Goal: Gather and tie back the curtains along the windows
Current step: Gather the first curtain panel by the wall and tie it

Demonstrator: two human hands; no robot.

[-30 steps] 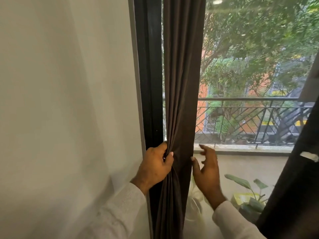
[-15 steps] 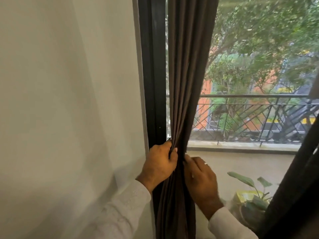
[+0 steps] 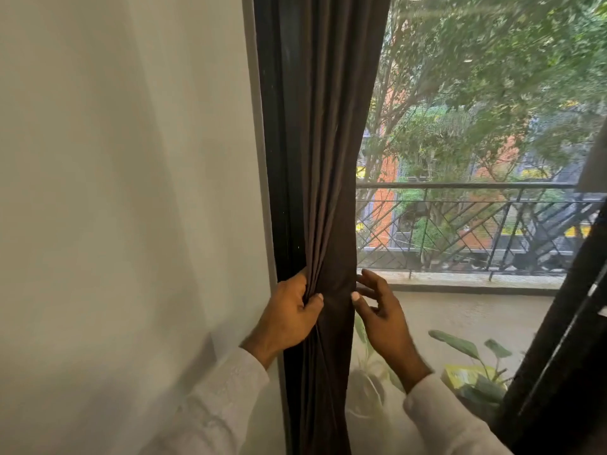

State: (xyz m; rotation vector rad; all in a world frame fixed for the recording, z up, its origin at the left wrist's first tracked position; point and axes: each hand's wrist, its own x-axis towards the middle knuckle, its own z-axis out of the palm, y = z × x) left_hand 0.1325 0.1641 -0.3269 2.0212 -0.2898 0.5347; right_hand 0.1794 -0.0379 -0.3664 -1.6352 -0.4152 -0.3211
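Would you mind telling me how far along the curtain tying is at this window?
Done: the dark curtain is already bunched into a narrow column beside the window frame. In hand: the left hand grips the gathered folds, while the right hand touches the bundle's outer edge with loosely spread fingers. Left: no tie or band shows around it, so tying remains.

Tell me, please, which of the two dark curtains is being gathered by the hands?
The dark curtain beside the window frame: the left hand grips its folds and the right hand touches its edge. The other curtain, at the far right, hangs untouched.
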